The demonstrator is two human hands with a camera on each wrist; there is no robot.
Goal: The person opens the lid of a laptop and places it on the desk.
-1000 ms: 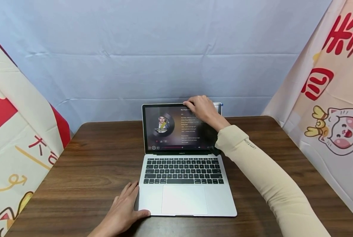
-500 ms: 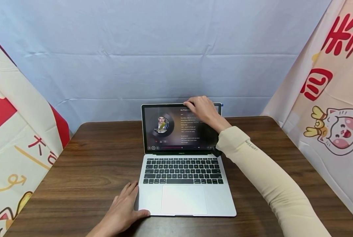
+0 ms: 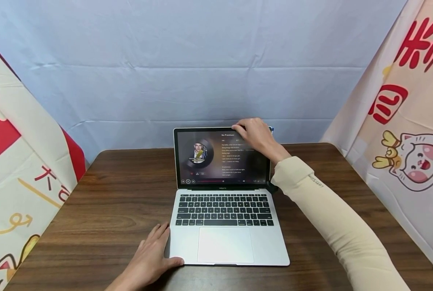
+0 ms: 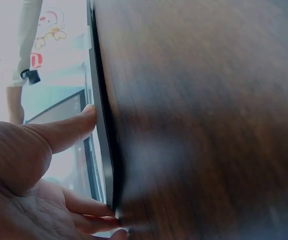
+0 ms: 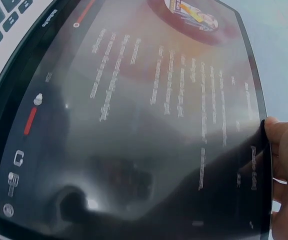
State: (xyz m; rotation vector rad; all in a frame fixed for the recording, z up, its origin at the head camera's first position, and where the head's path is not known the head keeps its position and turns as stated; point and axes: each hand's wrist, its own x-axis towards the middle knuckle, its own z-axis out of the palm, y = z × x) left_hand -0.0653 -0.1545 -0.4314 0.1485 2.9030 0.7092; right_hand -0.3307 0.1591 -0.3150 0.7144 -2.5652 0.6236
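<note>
An open silver laptop (image 3: 267,246) sits on a wooden table, its screen (image 3: 216,165) lit with a music player: a record picture and lines of text. At the base's front left corner is my left hand (image 3: 148,254). Its thumb lies on the front edge and its extended fingers run along the left side, as the left wrist view also shows. My right hand (image 3: 258,133) holds the top edge of the screen right of the middle. In the right wrist view its thumb is at the screen's front rim, with the other fingers partly hidden behind the lid.
The wooden table (image 3: 121,194) extends to both sides of the laptop. Close behind it hangs a pale blue cloth (image 3: 147,81). Printed cloths stand at the left (image 3: 20,153) and right (image 3: 412,133). My right sleeve (image 3: 332,218) crosses above the table's right part.
My right hand has slid a little to the right along the screen's top edge, uncovering more of the title text. The left hand and the laptop look unchanged.
</note>
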